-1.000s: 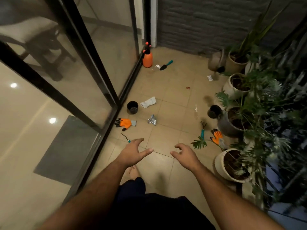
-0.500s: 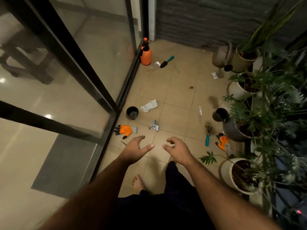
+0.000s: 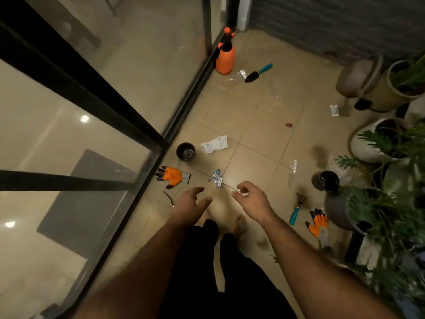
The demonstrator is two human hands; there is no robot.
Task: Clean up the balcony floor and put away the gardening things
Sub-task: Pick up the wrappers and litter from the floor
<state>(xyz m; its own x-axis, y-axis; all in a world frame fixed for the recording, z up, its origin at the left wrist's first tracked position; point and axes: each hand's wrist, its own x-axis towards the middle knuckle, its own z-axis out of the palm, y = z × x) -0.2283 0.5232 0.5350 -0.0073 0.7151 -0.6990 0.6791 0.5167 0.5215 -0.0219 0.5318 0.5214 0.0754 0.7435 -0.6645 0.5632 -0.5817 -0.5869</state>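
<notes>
Litter and garden tools lie scattered over the tiled balcony floor [image 3: 250, 125]. Just beyond my fingers sits a crumpled foil wrapper [image 3: 216, 178], with an orange glove [image 3: 173, 177] to its left and a small black pot [image 3: 185, 151] and white wrapper [image 3: 215, 144] behind. A teal hand rake [image 3: 297, 209] and a second orange glove [image 3: 318, 224] lie at the right. Far off stand an orange spray bottle [image 3: 225, 55] and a trowel [image 3: 258, 73]. My left hand [image 3: 189, 204] and right hand [image 3: 251, 199] hover above the floor with loosely bent fingers, holding nothing.
A glass sliding door with black frame [image 3: 179, 111] runs along the left. Potted plants [image 3: 379, 143] line the right side, with a second black pot [image 3: 325, 180] and a watering can [image 3: 358, 77]. Small clear and white scraps [image 3: 334, 110] dot the tiles. My bare feet stand below my hands.
I have stepped forward onto the balcony, so the floor items lie closer. Both hands have stayed out in front, empty, drifting slightly nearer the foil wrapper.
</notes>
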